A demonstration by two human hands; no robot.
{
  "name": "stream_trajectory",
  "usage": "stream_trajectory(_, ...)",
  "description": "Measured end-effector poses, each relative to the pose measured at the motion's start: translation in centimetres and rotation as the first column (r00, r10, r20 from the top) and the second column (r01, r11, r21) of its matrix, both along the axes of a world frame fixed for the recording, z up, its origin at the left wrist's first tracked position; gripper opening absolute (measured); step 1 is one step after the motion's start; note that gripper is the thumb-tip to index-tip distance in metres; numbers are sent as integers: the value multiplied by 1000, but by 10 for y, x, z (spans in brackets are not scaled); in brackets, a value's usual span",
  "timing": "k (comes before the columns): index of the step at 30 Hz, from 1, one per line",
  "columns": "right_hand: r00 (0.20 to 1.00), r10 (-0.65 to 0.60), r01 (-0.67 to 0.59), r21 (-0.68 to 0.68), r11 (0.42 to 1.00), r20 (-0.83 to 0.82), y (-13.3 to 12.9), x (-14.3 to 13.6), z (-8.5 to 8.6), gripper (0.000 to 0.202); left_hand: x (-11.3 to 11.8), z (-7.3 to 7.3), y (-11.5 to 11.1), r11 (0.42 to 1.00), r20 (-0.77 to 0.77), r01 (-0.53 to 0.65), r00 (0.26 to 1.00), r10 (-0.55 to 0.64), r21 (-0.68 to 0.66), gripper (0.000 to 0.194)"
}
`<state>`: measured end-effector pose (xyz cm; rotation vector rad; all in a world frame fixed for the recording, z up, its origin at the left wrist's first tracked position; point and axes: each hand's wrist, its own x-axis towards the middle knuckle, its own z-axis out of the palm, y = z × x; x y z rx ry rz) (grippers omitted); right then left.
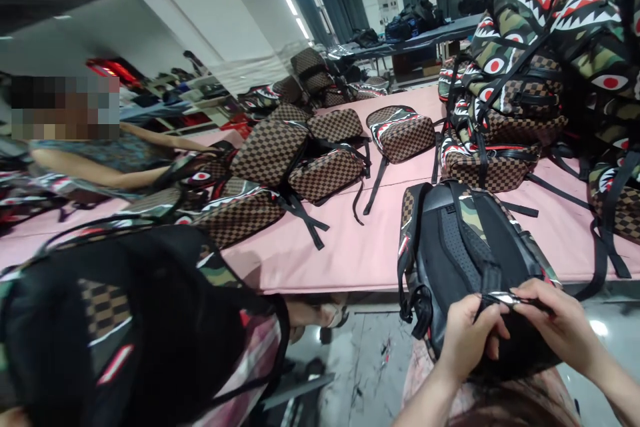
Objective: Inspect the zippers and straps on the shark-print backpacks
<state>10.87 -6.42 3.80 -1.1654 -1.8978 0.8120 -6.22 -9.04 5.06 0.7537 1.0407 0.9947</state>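
A backpack (pixel 470 240) leans against the table edge in front of me, its black padded back and shoulder straps facing up. Brown check and camouflage patches show along its sides. My left hand (pixel 473 333) is closed, pinching a black strap (pixel 493 277) over the lower part of the back panel. Close beside it, my right hand (pixel 560 323) is closed too, thumb and fingers at a small shiny metallic piece (pixel 504 297) on the strap. Whether that piece is a buckle or a small tool I cannot tell. The fingers partly hide it.
Checked backpacks (pixel 327 173) lie along the pink table (pixel 320 260). A tall pile of shark-mouth backpacks (pixel 520 93) rises at right. At left a co-worker's arm (pixel 100 170) reaches to bags, and a large black backpack (pixel 165 320) fills the near left.
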Motion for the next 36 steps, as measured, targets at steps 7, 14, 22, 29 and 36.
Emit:
stream_trajectory(7,907,-137,-52,-428,902,-398,9,-17,-8,34,0,-6,-3,940,630,336,745,-221,-68,34)
stream_trajectory(14,886,-281,52,-526,849,-368,19,-36,-6,42,10,-12,-5,979,174,-192,964,200,-62,35)
stream_trajectory(22,975,-221,208,201,957,40,16,-10,-15,17,-2,-5,-4,932,17,-328,942,335,-151,37)
stream_trajectory(29,957,-21,-102,407,908,288,17,8,-3,14,-2,-8,-3,931,-4,-340,939,343,-134,39)
stream_trajectory(36,969,84,-153,298,942,231,26,12,1,10,-5,-7,-3,950,49,-278,957,287,-139,33)
